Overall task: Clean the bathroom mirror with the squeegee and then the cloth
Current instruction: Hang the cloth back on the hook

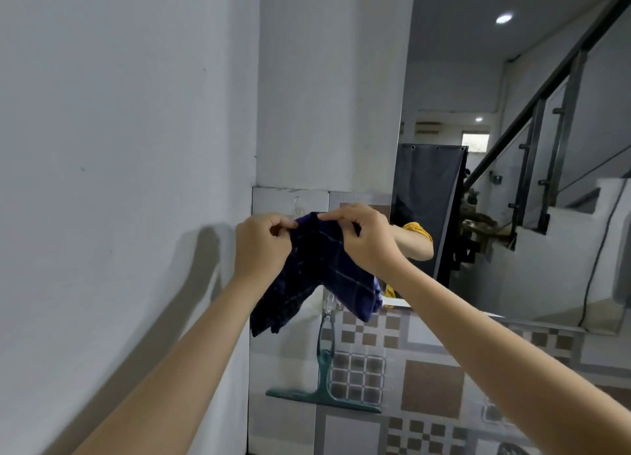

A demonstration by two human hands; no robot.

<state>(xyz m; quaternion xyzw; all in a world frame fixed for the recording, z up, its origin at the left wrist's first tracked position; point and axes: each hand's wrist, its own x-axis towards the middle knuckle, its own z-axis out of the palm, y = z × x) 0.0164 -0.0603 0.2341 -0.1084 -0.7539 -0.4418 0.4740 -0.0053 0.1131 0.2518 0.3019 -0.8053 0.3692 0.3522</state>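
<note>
A dark blue checked cloth [321,270] hangs between my two hands, just in front of a small clear wall hook [297,206] on the tiled wall. My left hand [263,246] pinches the cloth's top left edge and my right hand [365,239] pinches its top right edge. Below the cloth, a green squeegee [324,383] hangs on the tiles from another clear hook, blade at the bottom. The mirror [512,181] fills the right side and reflects a staircase and a dark panel.
A plain white wall [119,147] stands close on the left, meeting the tiled wall in a corner. Patterned brown and white tiles [420,386] run under the mirror. Another clear hook [491,413] sits on the tiles at the lower right.
</note>
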